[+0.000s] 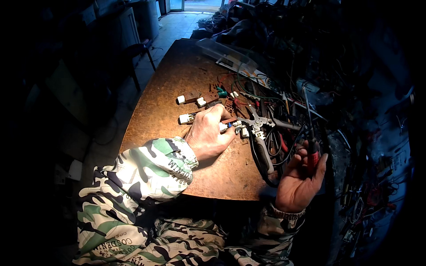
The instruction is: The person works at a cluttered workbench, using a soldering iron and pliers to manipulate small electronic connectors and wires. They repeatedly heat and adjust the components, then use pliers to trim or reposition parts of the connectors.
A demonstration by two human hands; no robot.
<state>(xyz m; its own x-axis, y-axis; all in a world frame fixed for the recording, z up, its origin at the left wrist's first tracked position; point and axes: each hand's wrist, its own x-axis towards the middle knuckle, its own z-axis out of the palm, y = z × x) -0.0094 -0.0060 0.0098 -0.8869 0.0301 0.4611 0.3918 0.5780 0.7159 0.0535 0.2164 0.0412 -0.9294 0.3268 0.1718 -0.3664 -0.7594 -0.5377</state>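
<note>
The left hand (208, 133) reaches across the bench (155, 111), knuckles up. Its grip is closed on a small brown-and-white part (229, 120), pinched between thumb and fingers near the middle of the work area. This pinch likely steadies the part while leaving its far end exposed. Whether the part touches the bench cannot be determined, as the fingers hide its underside.

The right hand (299, 184) is palm up at the bench's near right edge. Its grip is closed around the handle of a red-handled tool (313, 160). The thin shaft points up and away from the body, apart from the held part; this attitude presumably protects the left fingers from the tip.

Two brown blocks (191, 95) with white ends lie beyond the left hand, side by side, probably grouped for easy access. Multi-purpose pliers (262, 148) lie between the hands, handles toward the person, an orientation convenient for pickup. A black cable (258, 170) runs beside them.
</note>
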